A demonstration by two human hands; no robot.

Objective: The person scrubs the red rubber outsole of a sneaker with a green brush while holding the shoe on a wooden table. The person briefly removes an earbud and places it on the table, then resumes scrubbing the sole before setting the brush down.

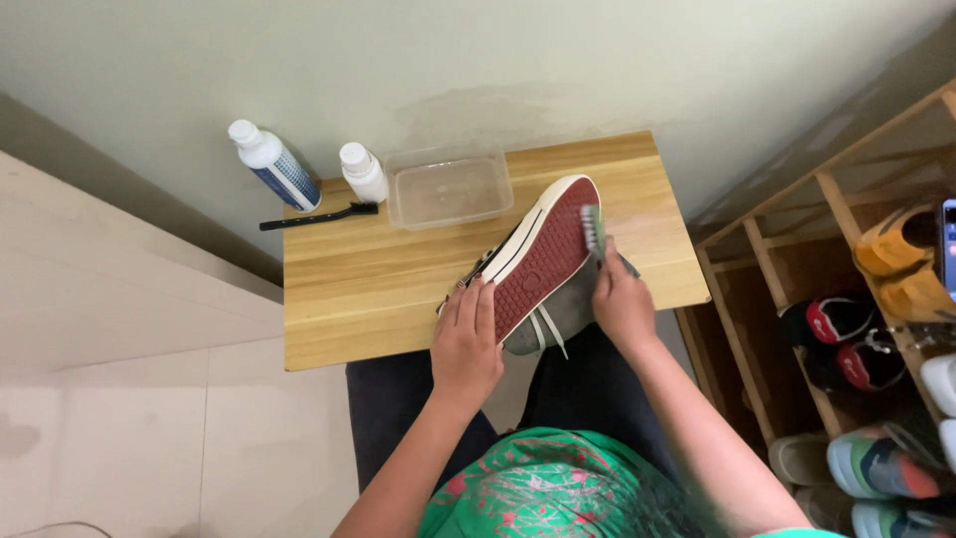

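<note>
A grey canvas sneaker lies tilted on the wooden table, its red sole with white edge turned up toward me. My left hand grips the heel end of the sole. My right hand holds a small brush with its bristles against the right edge of the sole near the toe. White laces hang down at the table's front edge.
At the table's back stand a white and blue bottle, a smaller white bottle, a black thin brush and a clear plastic tub. A wooden shoe rack with several shoes stands to the right. Tiled floor lies to the left.
</note>
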